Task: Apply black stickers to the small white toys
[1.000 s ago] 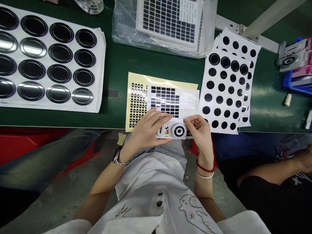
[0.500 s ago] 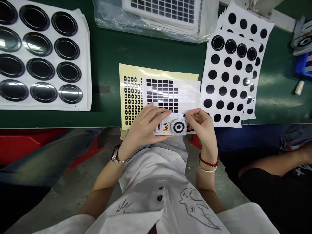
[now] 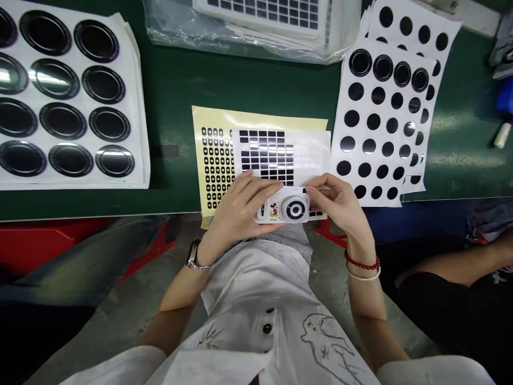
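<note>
White camera point(image 3: 282, 205): centre of frame, over the counter's point(image 3: 248, 88) near edge, long axis left to right. Left hand point(image 3: 239, 206): grip closed on its left end. Right hand point(image 3: 340, 206): nearer the lens end, fingertips at its upper-right corner; whether pinching anything, cannot tell.

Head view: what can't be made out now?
All head view:
White round-lensed camera: left end, hidden by left hand.
Yellow rectangular paper sheet: lower right, under white black-rectangled paper sheet.
Clear plastic bag: far end, cut by top edge.
Camera's smallest print: too small.
</note>
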{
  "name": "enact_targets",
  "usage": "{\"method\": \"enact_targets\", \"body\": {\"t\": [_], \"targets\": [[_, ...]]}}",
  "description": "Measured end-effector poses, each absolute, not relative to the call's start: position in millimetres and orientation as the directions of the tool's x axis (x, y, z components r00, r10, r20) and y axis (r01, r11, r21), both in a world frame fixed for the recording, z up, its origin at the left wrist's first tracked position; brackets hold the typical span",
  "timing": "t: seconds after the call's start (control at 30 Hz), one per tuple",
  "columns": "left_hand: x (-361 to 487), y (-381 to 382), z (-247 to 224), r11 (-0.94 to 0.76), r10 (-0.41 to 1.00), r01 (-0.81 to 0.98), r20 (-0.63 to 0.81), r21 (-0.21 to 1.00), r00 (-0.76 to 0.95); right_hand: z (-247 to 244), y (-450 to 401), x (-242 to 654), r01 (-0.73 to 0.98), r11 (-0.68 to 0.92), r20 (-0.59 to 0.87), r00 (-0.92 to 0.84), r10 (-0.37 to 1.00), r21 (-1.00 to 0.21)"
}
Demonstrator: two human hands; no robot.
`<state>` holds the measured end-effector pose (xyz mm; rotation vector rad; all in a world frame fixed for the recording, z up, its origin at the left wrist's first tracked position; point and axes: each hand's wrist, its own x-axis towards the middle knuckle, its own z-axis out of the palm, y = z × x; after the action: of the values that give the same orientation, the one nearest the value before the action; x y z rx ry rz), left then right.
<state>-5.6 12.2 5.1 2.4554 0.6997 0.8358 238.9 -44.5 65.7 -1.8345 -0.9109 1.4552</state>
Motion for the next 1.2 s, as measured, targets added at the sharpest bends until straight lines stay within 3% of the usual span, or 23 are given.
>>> {"method": "enact_targets", "body": {"t": [0.17, 0.4, 0.6, 0.7, 0.83, 0.9, 0.97, 1.07, 1.13, 1.2], "targets": [[-6, 13, 6, -0.77, 0.587, 0.326, 0.41, 0.548, 0.698, 78, -29, 251, 0.344, -0.519, -0.565, -0.04, 0.824, -0.782], [-6, 12, 6, -0.764, 0.595, 0.33, 0.409, 0.554, 0.692, 98, 22, 264, 0.688, -0.341, -0.661, -0.269, 0.7, -0.64], [-6, 13, 5, -0.779, 0.58, 0.316, 0.431, 0.542, 0.691, 110, 47, 264, 0.785, -0.298, -0.782, -0.344, 0.52, -0.544], [-7, 14, 5, -0.77, 0.581, 0.293, 0.435, 0.566, 0.688, 112, 48, 257, 0.82, -0.257, -0.774, -0.309, 0.552, -0.511], [-8, 14, 6, -0.749, 0.59, 0.287, 0.407, 0.597, 0.697, 108, 52, 255, 0.836, -0.124, -0.693, -0.349, 0.631, -0.534], [-8, 14, 6, -0.743, 0.596, 0.292, 0.398, 0.602, 0.697, 106, 58, 261, 0.806, -0.074, -0.678, -0.44, 0.589, -0.588], [-7, 14, 5, -0.742, 0.597, 0.282, 0.408, 0.608, 0.691, 105, 64, 265, 0.754, -0.063, -0.594, -0.459, 0.661, -0.653], [-7, 12, 2, -0.752, 0.578, 0.244, 0.435, 0.613, 0.69, 101, 70, 260, 0.725, -0.033, -0.287, -0.231, 0.93, -0.688], [-9, 11, 2, -0.763, 0.564, 0.226, 0.452, 0.606, 0.691, 96, 72, 249, 0.769, 0.01, -0.133, -0.124, 0.983, -0.639], [-10, 11, 2, -0.769, 0.554, 0.212, 0.464, 0.602, 0.691, 89, 74, 234, 0.811, 0.064, -0.096, -0.146, 0.985, -0.582]]}}
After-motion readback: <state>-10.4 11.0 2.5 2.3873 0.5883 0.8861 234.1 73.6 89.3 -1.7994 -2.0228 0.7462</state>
